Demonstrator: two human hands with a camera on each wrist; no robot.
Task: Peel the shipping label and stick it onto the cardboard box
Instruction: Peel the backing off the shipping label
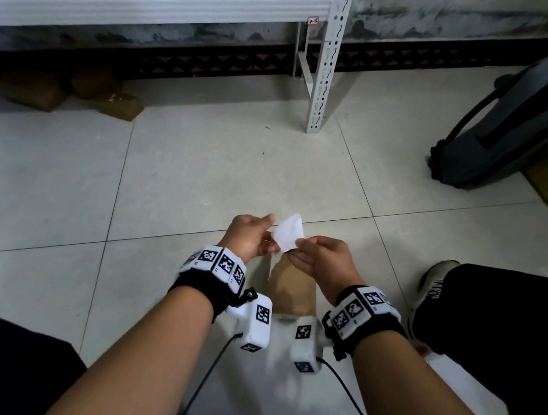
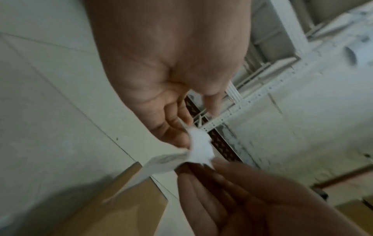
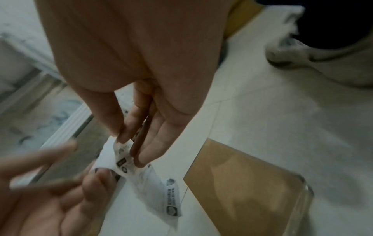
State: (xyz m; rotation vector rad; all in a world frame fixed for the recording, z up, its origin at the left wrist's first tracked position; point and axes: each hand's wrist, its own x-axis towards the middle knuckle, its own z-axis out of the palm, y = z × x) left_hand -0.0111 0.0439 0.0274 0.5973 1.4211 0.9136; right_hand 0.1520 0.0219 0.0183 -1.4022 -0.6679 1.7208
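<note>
Peeling: left hand (image 1: 250,236) and right hand (image 1: 320,260) both pinch the shipping label (image 1: 288,232) above the cardboard box (image 1: 293,291). Best to separate slowly from one corner, avoiding creases.

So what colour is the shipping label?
White with black print, on the shipping label; the right wrist view shows it best.

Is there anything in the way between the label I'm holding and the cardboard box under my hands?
Nothing visible. Both the left hand and right hand pinch the shipping label in the air above the cardboard box, whose brown top face shows bare in the right wrist view.
</note>
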